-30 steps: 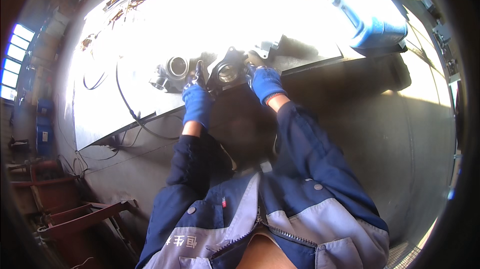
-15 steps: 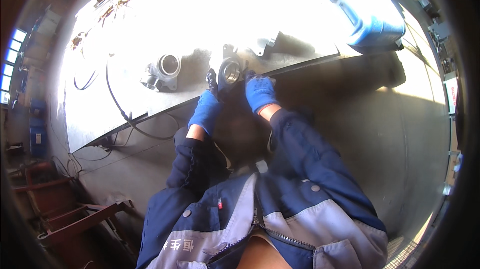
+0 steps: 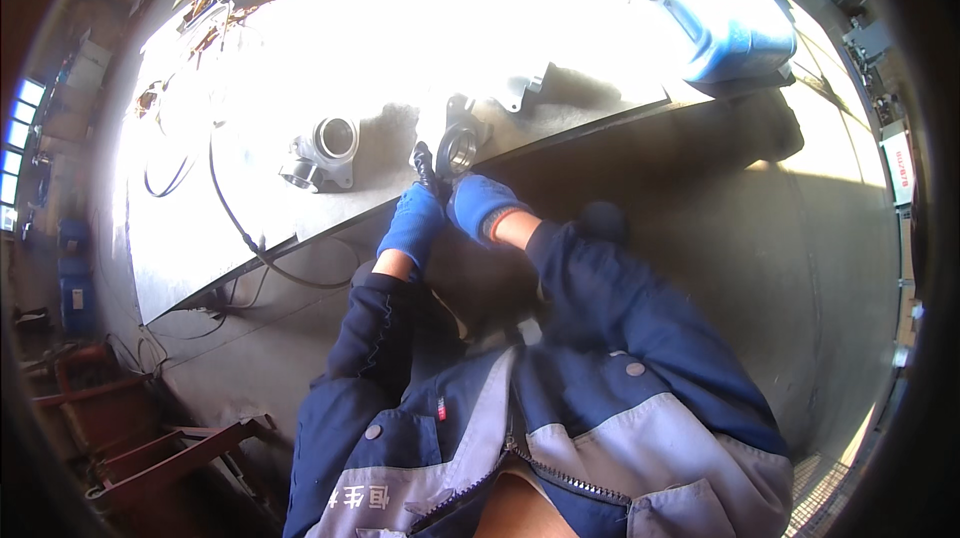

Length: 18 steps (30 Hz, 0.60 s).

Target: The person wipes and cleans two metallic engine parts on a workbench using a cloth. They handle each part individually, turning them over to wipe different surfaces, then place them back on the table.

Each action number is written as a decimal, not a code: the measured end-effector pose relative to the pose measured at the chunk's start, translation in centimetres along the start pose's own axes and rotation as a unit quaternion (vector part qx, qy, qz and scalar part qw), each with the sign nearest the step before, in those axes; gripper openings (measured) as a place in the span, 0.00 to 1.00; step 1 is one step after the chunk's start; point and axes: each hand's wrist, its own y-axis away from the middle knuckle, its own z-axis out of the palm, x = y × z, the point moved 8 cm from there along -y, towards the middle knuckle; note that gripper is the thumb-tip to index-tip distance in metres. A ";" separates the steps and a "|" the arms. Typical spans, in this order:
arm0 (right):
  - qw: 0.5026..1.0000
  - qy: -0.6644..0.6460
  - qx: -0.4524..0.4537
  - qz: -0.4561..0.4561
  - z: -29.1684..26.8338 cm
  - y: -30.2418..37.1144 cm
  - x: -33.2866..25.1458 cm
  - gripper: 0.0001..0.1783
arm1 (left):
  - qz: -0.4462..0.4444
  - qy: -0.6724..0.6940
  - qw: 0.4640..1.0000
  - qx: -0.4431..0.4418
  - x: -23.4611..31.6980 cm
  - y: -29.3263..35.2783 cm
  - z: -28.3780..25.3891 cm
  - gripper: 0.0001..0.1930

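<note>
A grey metal casting with a round machined bore stands at the near edge of the bench, between and just beyond my hands. My left hand, in a blue glove with dark-coated fingers, is closed against the casting's left side. My right hand, also in a blue glove, is at its near end, close to the left hand. The right fingers are hidden behind the back of the glove. A similar casting with two round openings lies to the left. Another metal part, partly washed out by glare, lies beyond to the right.
The metal bench top is strongly sunlit. A blue jerrycan stands at its far right. A dark cable hangs over the left front edge. A reddish metal frame is on the floor at lower left.
My right hand has moved left and nearer to me, from the casting's right side to its near end. My left hand stays at the left side.
</note>
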 end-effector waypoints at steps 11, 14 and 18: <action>0.927 0.321 0.089 -0.173 -8.1 -4.3 0.1 0.13 | 0.034 -0.014 0.999 0.004 0.0 -0.2 -1.1 0.44; 0.896 0.387 0.159 -0.152 -7.6 -4.8 1.5 0.11 | 0.008 0.037 0.999 -0.014 0.7 0.3 -2.2 0.37; 0.901 0.378 0.195 -0.084 -3.4 -4.8 4.1 0.09 | 0.036 0.080 0.996 -0.017 -1.7 -0.8 -0.8 0.38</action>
